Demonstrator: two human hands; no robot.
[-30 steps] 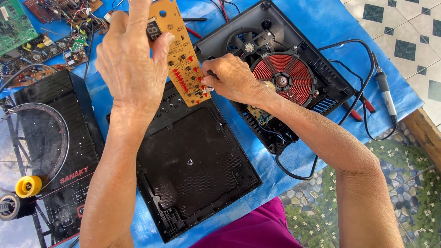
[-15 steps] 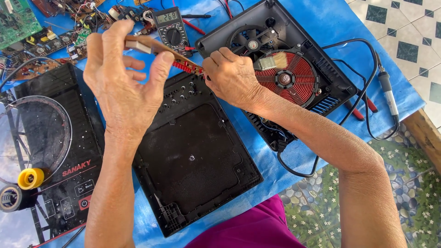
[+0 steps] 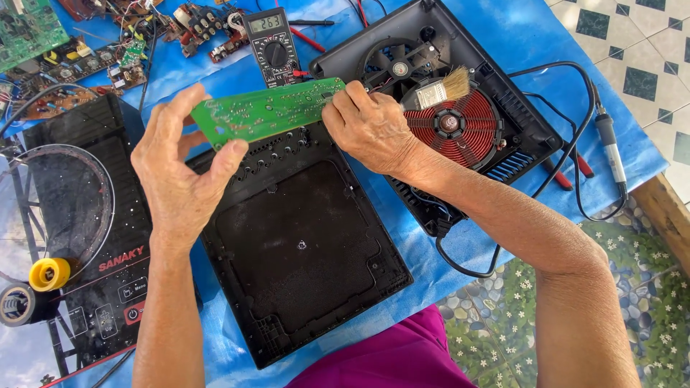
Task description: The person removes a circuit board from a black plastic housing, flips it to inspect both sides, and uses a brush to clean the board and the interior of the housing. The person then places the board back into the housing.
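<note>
Left hand pinches the left end of a green circuit board between thumb and fingers; the board hangs above the black cover panel mid-tabletop; right hand clamps a paintbrush, bristles toward the copper coil.

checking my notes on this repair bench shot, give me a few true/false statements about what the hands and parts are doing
1. The left hand pinches one end of the green circuit board. True.
2. The right hand holds a screwdriver. False: it holds a paintbrush and the board's other end.
3. The multimeter lies beyond the board on the blue sheet. True.
4. The red coil sits in the black cover under the board. False: it sits in the opened cooker base to the right.
</note>
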